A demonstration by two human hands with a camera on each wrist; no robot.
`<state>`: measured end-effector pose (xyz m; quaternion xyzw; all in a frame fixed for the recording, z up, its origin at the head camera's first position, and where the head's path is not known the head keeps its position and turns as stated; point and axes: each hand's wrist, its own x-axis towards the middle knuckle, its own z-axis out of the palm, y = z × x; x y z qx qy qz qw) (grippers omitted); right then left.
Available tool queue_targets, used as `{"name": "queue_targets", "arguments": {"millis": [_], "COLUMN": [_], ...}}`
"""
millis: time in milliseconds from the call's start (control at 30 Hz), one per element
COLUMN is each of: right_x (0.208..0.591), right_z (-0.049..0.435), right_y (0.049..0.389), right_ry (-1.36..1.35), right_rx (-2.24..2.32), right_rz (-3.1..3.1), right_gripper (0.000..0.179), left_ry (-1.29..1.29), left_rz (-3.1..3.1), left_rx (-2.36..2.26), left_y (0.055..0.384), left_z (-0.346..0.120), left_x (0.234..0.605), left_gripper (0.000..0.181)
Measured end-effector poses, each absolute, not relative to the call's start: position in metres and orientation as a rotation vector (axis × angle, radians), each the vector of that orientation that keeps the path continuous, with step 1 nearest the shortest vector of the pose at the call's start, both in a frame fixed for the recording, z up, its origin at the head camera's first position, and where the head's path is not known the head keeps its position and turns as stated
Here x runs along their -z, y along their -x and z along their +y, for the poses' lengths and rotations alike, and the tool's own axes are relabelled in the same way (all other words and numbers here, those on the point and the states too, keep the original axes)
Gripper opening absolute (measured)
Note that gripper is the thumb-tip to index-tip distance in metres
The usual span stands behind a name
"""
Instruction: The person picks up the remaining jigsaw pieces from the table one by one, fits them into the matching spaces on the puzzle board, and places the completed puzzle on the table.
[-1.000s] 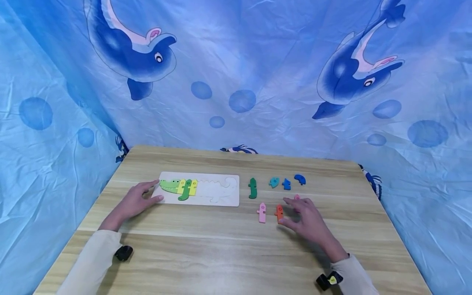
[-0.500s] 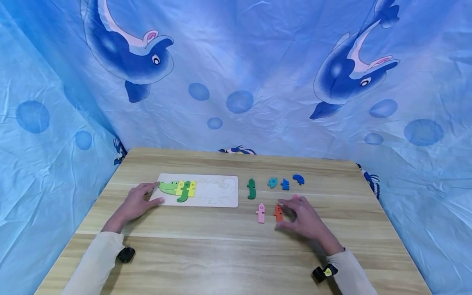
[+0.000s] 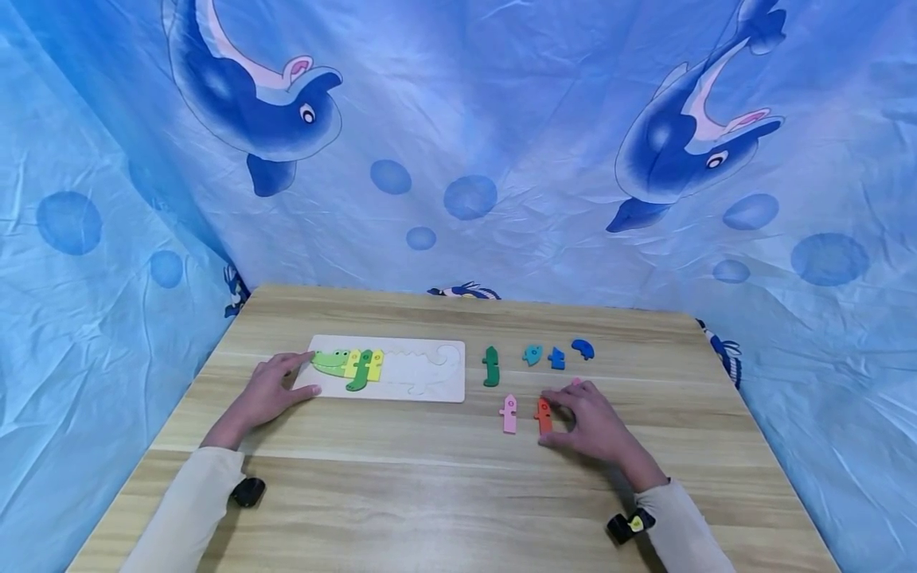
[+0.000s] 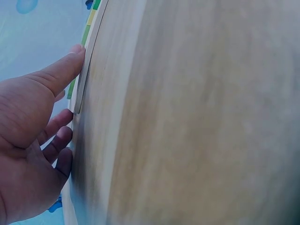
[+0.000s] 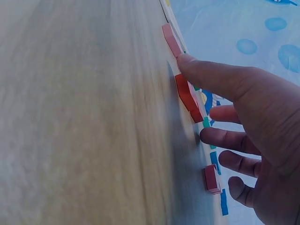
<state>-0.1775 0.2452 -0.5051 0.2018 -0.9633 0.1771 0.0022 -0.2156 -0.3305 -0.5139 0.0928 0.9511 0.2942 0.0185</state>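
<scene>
Only in head view — crocodile face (image 3: pixel 330 362), mark (image 3: pixel 544 407) on orange piece (image 3: pixel 544 419)

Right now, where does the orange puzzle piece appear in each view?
Head: orange puzzle piece right of centre, at the right hand.
Left wrist: not in this picture.
Right wrist: orange puzzle piece slightly right of centre, just below the thumb.
Shared landmark: the wooden table, visible in all three.

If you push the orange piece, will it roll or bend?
The orange piece probably won't roll, since it's flat on the table. It seems stiff: its side looks thick and blocky, so it likely won't bend. Being small beside the right hand, it's probably light.
</scene>
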Motion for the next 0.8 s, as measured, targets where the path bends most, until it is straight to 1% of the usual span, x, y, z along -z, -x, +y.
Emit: {"name": "queue_targets", "arguments": {"millis": [300,800], "right_x": [0.5053,0.5065], "right_z": [0.2455,0.2471], "right_y": [0.1811,0.1838], "right_ry": [-0.677,-0.669], "right_rx": [-0.492,-0.571], "right_rz": [-3.025,-3.058], "right_gripper": [0.074,0.074], "left_ry": [-0.315,-0.298], "left_rz": [2.959,2.951], "left_rx": [-0.915,-0.916], "left_y": [0.2154,0.2163], "left_z": [-0.3307,-0.3302], "left_x": [0.5126,0.513], "left_gripper": [0.074,0.075]}}
